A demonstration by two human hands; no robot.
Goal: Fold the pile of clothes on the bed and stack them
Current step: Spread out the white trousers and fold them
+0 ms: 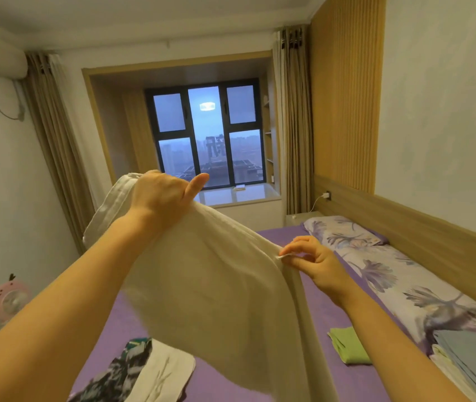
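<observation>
Left hand (158, 195) grips raised cream cloth (216, 285); right hand (312, 262) pinches its edge.

single head-worn wide-angle view, facing forward and down over the bed (347, 381), toward the window (206, 137)

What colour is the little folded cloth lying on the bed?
The folded cloth is light green, on the purple bed, seen in the head view.
</observation>
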